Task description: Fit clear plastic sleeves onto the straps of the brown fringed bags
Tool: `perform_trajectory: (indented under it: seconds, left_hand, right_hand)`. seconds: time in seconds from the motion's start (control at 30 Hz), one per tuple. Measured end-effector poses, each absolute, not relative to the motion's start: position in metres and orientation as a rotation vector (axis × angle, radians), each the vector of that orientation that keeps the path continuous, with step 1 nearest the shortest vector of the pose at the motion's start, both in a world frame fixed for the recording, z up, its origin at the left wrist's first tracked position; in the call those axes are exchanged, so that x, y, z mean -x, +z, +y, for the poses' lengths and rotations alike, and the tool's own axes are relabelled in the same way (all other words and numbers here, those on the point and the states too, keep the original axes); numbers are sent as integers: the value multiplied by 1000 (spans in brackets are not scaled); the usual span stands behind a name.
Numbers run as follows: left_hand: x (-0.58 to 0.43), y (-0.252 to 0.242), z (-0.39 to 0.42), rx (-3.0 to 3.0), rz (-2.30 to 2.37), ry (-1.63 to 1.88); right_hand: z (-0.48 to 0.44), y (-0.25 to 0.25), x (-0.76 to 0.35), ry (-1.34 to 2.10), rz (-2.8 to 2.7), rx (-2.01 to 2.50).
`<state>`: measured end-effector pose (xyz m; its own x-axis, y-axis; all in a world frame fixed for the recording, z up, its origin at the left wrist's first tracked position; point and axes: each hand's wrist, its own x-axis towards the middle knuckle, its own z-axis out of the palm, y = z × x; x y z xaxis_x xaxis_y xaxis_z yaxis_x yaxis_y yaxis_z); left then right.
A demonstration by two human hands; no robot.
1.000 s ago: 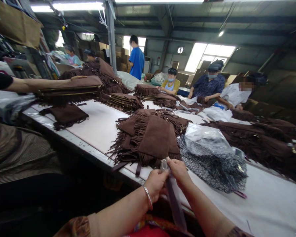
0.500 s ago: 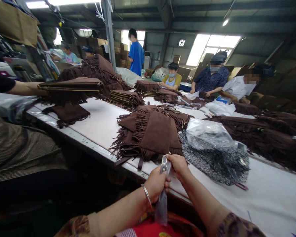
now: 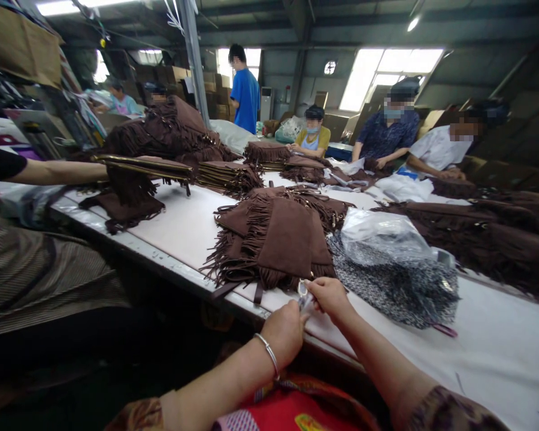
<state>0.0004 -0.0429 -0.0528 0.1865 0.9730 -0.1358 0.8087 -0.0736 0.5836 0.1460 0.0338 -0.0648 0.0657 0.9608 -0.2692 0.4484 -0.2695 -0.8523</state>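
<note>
Close to the table's front edge, my left hand [image 3: 284, 334], with a silver bangle at the wrist, is closed around a clear plastic sleeve [image 3: 303, 303]. My right hand [image 3: 329, 297] pinches the sleeve's upper end, where a pale metal buckle-like piece [image 3: 302, 288] shows; its exact kind is unclear. Most of the sleeve is hidden by my left hand. Just beyond my hands lies a pile of dark brown fringed bags [image 3: 285, 239], with straps hanging toward the edge.
A black-and-white speckled cloth [image 3: 395, 293] under clear plastic [image 3: 381, 236] lies to the right on the white table [image 3: 489, 353]. At the left, a co-worker's arm [image 3: 58, 172] holds a zippered brown bag [image 3: 150, 167]. More brown bags [image 3: 489, 236] and several people are farther back.
The sleeve's tail that hung below my left hand no longer shows. My left hand has turned, its back more toward me. The co-worker's arm at the left has moved right with the bag.
</note>
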Motion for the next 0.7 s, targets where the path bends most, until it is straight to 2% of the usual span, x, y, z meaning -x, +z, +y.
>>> perform_trajectory:
  seconds: [0.13, 0.27, 0.33, 0.47, 0.57, 0.7]
  left_hand:
    - [-3, -47, -44, -2087, 1832, 116]
    - [1, -47, -42, -2117, 1813, 89]
    - [5, -48, -39, -2086, 1753, 160]
    - [13, -51, -31, -1866, 1506, 525]
    - [11, -55, -27, -1404, 1350, 642]
    - [3, -60, -28, -926, 1209, 620]
  right_hand:
    - [33, -64, -144, 1196, -1372, 1786]
    - [32, -60, -140, 1266, -1307, 1779]
    - [30, -57, -140, 1298, -1289, 1759]
    - [16, -46, -157, 1287, -1276, 1724]
    - [1, -29, -197, 1014, -1340, 1746]
    - [-6, -2, -289, 402, -1232, 1903]
